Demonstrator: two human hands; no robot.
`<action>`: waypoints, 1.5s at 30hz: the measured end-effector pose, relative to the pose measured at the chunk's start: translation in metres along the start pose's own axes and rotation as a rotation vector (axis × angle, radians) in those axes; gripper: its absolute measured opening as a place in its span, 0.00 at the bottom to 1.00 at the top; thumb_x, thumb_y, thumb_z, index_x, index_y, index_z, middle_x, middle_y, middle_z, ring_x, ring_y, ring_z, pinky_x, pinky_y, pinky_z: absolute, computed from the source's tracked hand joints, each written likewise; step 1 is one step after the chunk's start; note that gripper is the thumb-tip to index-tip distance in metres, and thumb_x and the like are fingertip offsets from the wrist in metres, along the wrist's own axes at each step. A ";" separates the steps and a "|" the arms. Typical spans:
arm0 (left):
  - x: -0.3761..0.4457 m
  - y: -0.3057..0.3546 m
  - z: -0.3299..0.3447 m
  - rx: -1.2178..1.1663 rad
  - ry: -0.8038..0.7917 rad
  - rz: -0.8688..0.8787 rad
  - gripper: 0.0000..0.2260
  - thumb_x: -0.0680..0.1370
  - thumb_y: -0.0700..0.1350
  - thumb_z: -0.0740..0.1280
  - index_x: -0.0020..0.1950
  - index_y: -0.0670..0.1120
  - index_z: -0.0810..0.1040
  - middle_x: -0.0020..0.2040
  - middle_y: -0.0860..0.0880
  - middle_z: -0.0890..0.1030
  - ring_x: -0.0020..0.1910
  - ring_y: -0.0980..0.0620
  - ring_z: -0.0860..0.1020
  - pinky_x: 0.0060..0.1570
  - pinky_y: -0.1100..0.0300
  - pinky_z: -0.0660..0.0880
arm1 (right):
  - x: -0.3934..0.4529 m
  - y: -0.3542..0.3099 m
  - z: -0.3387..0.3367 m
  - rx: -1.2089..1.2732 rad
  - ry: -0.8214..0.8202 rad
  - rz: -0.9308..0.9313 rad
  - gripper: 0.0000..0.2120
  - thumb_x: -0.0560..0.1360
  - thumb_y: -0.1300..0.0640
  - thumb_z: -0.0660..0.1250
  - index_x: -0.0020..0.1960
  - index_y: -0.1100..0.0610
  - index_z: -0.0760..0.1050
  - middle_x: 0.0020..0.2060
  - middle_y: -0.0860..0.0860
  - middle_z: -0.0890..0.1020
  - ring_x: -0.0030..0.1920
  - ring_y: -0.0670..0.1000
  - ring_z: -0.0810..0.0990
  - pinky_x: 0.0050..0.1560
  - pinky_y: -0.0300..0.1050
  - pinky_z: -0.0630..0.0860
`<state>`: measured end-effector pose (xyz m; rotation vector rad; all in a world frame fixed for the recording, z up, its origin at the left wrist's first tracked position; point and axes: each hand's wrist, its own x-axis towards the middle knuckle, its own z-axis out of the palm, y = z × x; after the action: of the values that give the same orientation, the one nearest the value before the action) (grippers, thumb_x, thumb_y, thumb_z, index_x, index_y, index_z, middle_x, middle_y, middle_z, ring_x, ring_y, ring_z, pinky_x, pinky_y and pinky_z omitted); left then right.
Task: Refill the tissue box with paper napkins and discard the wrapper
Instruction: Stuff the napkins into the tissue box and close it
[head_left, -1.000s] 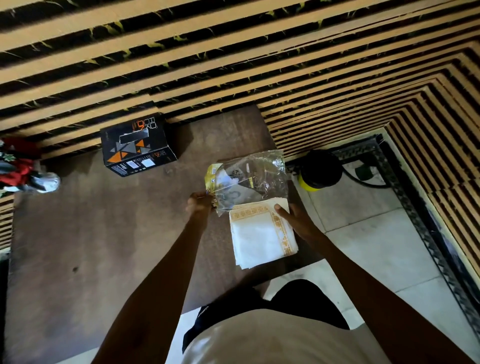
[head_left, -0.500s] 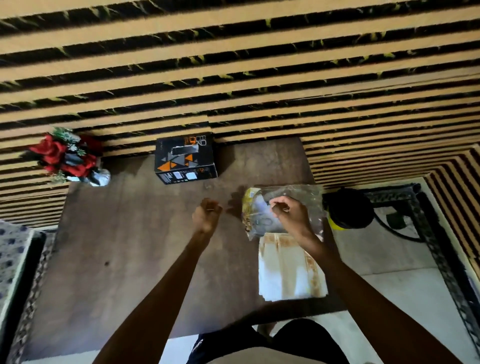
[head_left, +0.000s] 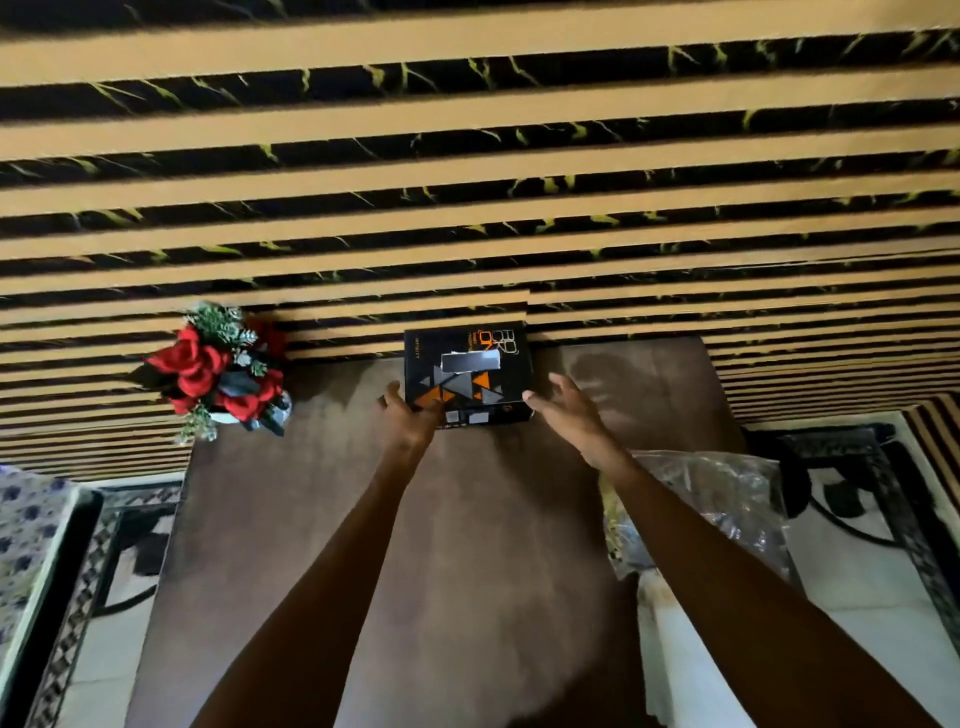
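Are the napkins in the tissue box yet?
Not yet, seemingly: the napkins lie on the table beside the wrapper; the tissue box slot looks dark.

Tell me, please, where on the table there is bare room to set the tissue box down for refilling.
The widest bare patch is the table centre, bordered by the tissue box behind, the flower vase at the far left, and the forearms. The right edge is crowded: the wrapper and napkins lie there.

left hand (head_left: 410, 423) bare | right hand (head_left: 566, 410) bare | forearms unsleeved
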<state>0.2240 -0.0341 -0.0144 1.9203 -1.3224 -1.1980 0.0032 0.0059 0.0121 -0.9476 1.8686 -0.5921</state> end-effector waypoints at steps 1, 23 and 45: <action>0.007 -0.001 -0.001 -0.051 -0.075 0.002 0.26 0.74 0.50 0.70 0.69 0.44 0.68 0.62 0.44 0.74 0.56 0.47 0.77 0.44 0.63 0.79 | 0.004 -0.002 0.004 0.015 -0.030 0.021 0.37 0.73 0.41 0.68 0.76 0.53 0.59 0.73 0.56 0.66 0.72 0.56 0.68 0.69 0.51 0.68; -0.216 -0.116 -0.056 -0.204 -0.252 0.052 0.30 0.74 0.44 0.71 0.72 0.52 0.61 0.61 0.53 0.76 0.61 0.53 0.76 0.59 0.58 0.72 | -0.222 0.130 0.063 0.190 -0.104 -0.004 0.39 0.69 0.42 0.73 0.75 0.40 0.57 0.67 0.47 0.74 0.64 0.47 0.76 0.63 0.44 0.73; -0.238 -0.124 -0.055 0.535 -0.210 0.550 0.45 0.68 0.62 0.71 0.77 0.43 0.55 0.77 0.43 0.58 0.77 0.43 0.57 0.75 0.45 0.59 | -0.238 0.151 0.075 0.002 0.048 -0.027 0.12 0.77 0.63 0.65 0.60 0.63 0.77 0.56 0.60 0.82 0.57 0.57 0.80 0.52 0.40 0.70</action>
<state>0.2978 0.2292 0.0029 1.5885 -2.2787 -0.8280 0.0802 0.2867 -0.0083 -0.9669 1.9001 -0.6380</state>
